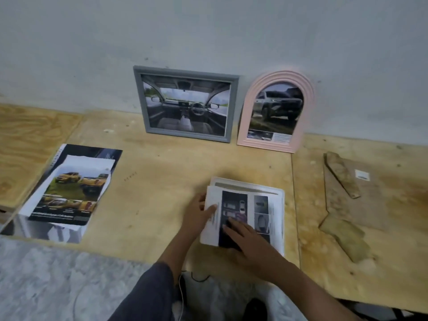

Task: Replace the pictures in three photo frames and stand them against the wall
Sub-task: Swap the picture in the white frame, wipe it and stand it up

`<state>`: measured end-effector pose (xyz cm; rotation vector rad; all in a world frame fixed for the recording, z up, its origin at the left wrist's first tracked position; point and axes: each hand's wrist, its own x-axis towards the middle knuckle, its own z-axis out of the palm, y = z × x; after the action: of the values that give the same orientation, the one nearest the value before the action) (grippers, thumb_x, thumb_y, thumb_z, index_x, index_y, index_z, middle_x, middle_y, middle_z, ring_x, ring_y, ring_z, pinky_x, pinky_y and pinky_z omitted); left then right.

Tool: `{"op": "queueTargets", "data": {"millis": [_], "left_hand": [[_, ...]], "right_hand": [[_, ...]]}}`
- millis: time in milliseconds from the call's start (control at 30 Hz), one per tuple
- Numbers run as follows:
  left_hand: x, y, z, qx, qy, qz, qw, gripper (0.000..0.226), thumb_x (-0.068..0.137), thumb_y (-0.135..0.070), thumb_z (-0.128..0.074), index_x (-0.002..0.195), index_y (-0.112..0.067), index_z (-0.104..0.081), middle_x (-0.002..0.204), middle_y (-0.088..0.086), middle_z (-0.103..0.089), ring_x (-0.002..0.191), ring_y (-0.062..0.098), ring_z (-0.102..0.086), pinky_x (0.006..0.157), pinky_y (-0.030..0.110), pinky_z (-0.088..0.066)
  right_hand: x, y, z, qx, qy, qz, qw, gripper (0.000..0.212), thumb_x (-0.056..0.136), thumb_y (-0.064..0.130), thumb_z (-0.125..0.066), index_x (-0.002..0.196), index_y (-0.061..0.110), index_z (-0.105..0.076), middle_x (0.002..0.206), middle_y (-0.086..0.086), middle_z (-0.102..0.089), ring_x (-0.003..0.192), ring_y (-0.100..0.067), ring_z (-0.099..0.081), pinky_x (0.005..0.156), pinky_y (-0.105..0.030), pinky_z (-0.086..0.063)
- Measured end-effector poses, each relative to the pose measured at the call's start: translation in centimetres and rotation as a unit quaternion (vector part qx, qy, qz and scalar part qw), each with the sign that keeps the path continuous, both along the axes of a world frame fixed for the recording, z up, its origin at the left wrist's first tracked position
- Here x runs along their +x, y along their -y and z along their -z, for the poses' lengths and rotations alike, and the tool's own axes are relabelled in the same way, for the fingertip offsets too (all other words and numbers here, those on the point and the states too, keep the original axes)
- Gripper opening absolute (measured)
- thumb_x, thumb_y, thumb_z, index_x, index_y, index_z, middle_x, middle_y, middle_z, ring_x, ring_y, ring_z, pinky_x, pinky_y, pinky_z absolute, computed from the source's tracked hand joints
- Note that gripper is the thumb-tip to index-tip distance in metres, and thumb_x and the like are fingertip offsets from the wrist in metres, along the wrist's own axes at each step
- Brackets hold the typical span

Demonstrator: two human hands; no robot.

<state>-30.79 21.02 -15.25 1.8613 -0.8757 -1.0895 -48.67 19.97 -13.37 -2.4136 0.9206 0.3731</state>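
Dim, flat indoor light; soft shadows under hands (231, 225); slight overall blur, pink frame (275, 112) edge smeared; wide-angle bending at edges.

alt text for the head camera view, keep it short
Two hands, left hand at the edge and right hand flat on top, hold a printed car page on a white frame lying on a plywood surface. A grey frame and a pink arched frame lean against the wall, with loose car pages at left.

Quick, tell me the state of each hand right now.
Left hand: pinches the left edge of the page.
Right hand: open, fingers flat, pressing on the page.
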Motion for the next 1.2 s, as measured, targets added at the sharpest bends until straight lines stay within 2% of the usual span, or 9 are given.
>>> {"op": "queueTargets", "data": {"millis": [67, 167, 300, 400, 500, 667, 933, 1067, 1200], "left_hand": [[-0.8, 0.2, 0.6, -0.045, 0.122, -0.011, 0.991, 0.043, 0.087, -0.018, -0.062, 0.127, -0.009, -0.05, 0.126, 0.01, -0.056, 0.107, 0.017, -0.053, 0.088, 0.029, -0.045], [-1.7, -0.3, 0.3, -0.071, 0.238, 0.094, 0.964, 0.046, 0.09, -0.02, -0.056, 0.133, -0.015, -0.045, 0.138, 0.003, -0.046, 0.122, 0.013, -0.045, 0.097, 0.021, -0.036], [-2.7, -1.4, 1.7, 0.004, 0.315, 0.338, 0.887, 0.054, 0.094, -0.031, -0.046, 0.145, -0.022, -0.029, 0.156, -0.005, -0.016, 0.144, 0.011, -0.014, 0.116, 0.028, -0.022], [-2.7, -0.8, 2.5, 0.025, 0.362, 0.376, 0.852, 0.056, 0.096, -0.036, -0.037, 0.148, -0.022, -0.019, 0.159, -0.002, -0.003, 0.147, 0.015, 0.0, 0.118, 0.029, -0.01], [-2.3, 0.0, 2.7, 0.014, 0.378, 0.388, 0.841, 0.057, 0.095, -0.038, -0.037, 0.147, -0.022, -0.019, 0.159, 0.0, -0.004, 0.147, 0.017, -0.002, 0.118, 0.031, -0.01], [-1.5, 1.5, 2.8, -0.018, 0.39, 0.396, 0.831, 0.058, 0.086, -0.041, -0.047, 0.14, -0.024, -0.033, 0.151, 0.003, -0.026, 0.139, 0.02, -0.024, 0.11, 0.034, -0.028], [-6.2, 7.8, -0.3, -0.107, 0.207, 0.222, 0.947, 0.02, 0.083, -0.009, -0.059, 0.103, -0.013, -0.059, 0.108, 0.0, -0.053, 0.101, 0.014, -0.052, 0.086, 0.021, -0.044], [-13.6, 13.5, -3.4, -0.078, 0.078, 0.197, 0.974, 0.03, 0.082, -0.009, -0.061, 0.112, -0.011, -0.057, 0.109, 0.002, -0.056, 0.101, 0.013, -0.053, 0.083, 0.02, -0.045], [-21.1, 17.2, -2.7, 0.054, -0.012, 0.191, 0.98, 0.04, 0.087, -0.023, -0.06, 0.124, -0.011, -0.049, 0.117, 0.003, -0.053, 0.103, 0.014, -0.051, 0.073, 0.018, -0.042]], "right_hand": [[-1.3, 0.5, 1.0, 0.0, 0.027, 0.004, 1.0, 0.053, 0.098, 0.045, -0.025, 0.144, 0.021, -0.032, 0.155, -0.005, -0.024, 0.144, -0.026, -0.018, 0.112, -0.048, -0.032], [-2.6, 1.5, 2.0, -0.061, 0.02, 0.02, 0.998, 0.049, 0.087, 0.035, -0.046, 0.134, 0.022, -0.049, 0.144, -0.006, -0.045, 0.132, -0.034, -0.042, 0.094, -0.052, -0.049], [-3.2, 2.1, 3.0, -0.076, -0.015, 0.07, 0.995, 0.064, 0.084, 0.037, -0.06, 0.142, 0.024, -0.036, 0.152, -0.01, -0.03, 0.137, -0.043, -0.029, 0.103, -0.06, -0.031], [-2.9, 2.4, 3.5, -0.072, -0.031, 0.093, 0.993, 0.065, 0.089, 0.044, -0.051, 0.146, 0.028, -0.023, 0.158, -0.006, -0.013, 0.143, -0.04, -0.012, 0.111, -0.057, -0.018], [-2.6, 2.9, 3.1, -0.056, -0.046, 0.109, 0.991, 0.065, 0.094, 0.047, -0.04, 0.148, 0.032, -0.008, 0.159, 0.0, 0.006, 0.145, -0.03, 0.007, 0.117, -0.047, -0.006], [-2.1, 3.6, 2.6, -0.071, -0.017, 0.166, 0.983, 0.066, 0.086, 0.048, -0.052, 0.144, 0.031, -0.026, 0.155, -0.001, -0.02, 0.143, -0.026, -0.015, 0.109, -0.045, -0.024], [-7.1, 6.9, 1.2, -0.042, 0.198, 0.243, 0.949, 0.029, 0.086, 0.023, -0.054, 0.115, 0.021, -0.058, 0.128, 0.002, -0.049, 0.117, -0.014, -0.049, 0.094, -0.026, -0.042], [-15.5, 12.1, -0.4, -0.023, 0.259, 0.446, 0.857, 0.024, 0.084, 0.009, -0.063, 0.105, 0.018, -0.062, 0.114, -0.002, -0.054, 0.104, -0.013, -0.052, 0.089, -0.026, -0.043], [-24.3, 17.1, 0.8, -0.016, 0.173, 0.635, 0.752, 0.018, 0.084, 0.007, -0.056, 0.101, 0.008, -0.062, 0.115, -0.018, -0.059, 0.108, -0.031, -0.054, 0.085, -0.031, -0.04]]}}
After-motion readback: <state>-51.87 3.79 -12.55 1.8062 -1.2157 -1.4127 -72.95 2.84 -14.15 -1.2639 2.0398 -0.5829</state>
